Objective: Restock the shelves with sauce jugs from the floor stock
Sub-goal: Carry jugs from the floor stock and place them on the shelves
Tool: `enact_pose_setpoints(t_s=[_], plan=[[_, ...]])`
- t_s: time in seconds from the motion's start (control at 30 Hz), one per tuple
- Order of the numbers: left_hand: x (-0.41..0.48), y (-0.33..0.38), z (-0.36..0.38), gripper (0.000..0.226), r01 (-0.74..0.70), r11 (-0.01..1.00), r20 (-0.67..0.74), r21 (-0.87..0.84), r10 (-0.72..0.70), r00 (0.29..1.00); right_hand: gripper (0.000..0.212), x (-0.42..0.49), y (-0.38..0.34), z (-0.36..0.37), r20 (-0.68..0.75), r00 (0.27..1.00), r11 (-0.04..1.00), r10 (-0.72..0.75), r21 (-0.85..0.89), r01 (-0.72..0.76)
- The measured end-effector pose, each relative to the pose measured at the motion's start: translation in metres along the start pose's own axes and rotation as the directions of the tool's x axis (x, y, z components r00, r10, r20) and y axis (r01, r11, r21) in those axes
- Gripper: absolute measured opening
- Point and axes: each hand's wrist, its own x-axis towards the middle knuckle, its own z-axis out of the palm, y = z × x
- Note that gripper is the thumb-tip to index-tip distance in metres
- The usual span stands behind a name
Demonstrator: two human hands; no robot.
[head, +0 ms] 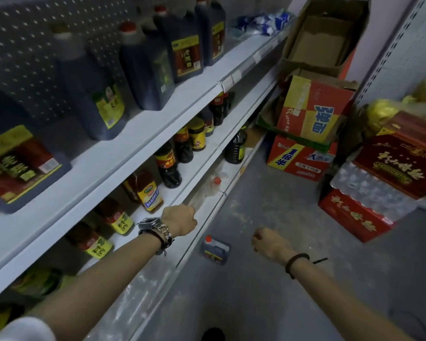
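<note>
One dark sauce jug [215,249] with a red cap stands on the grey floor beside the shelf base. Both my arms reach down toward it. My left hand [181,220] hovers over the lower shelf edge, up and left of the jug, fingers curled under and out of sight. My right hand [268,243] hangs to the right of the jug, fingers curled downward, holding nothing that I can see. Several large dark sauce jugs [145,70] with yellow and red labels stand in a row on the upper shelf [138,141].
Smaller sauce and oil bottles [167,166] fill the middle shelf. Stacked cardboard boxes [310,114] sit at the aisle's far end. Red boxes and a wrapped water pack [369,193] stand on the floor at right. Open grey floor lies between.
</note>
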Motion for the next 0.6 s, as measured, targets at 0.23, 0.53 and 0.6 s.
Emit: enact_pose_setpoints(t_s=[0.23, 0.53, 0.6], plan=[[0.063, 0.018, 0.033, 0.028, -0.044, 0.998, 0.089, -0.043, 0.048, 0.995, 0.025, 0.055, 0.024, 0.006, 0.078, 0.994, 0.996, 0.075, 0.038, -0.078], [0.154, 0.062, 0.141, 0.027, -0.034, 0.985, 0.159, -0.171, 0.061, 0.985, 0.024, 0.151, 0.079, 0.037, 0.158, 0.982, 0.993, 0.101, 0.042, -0.109], [0.173, 0.069, 0.171, 0.027, -0.01, 0.98, 0.163, -0.201, 0.043, 0.986, 0.027, 0.178, 0.093, 0.051, 0.169, 0.981, 0.992, 0.1, 0.062, -0.112]])
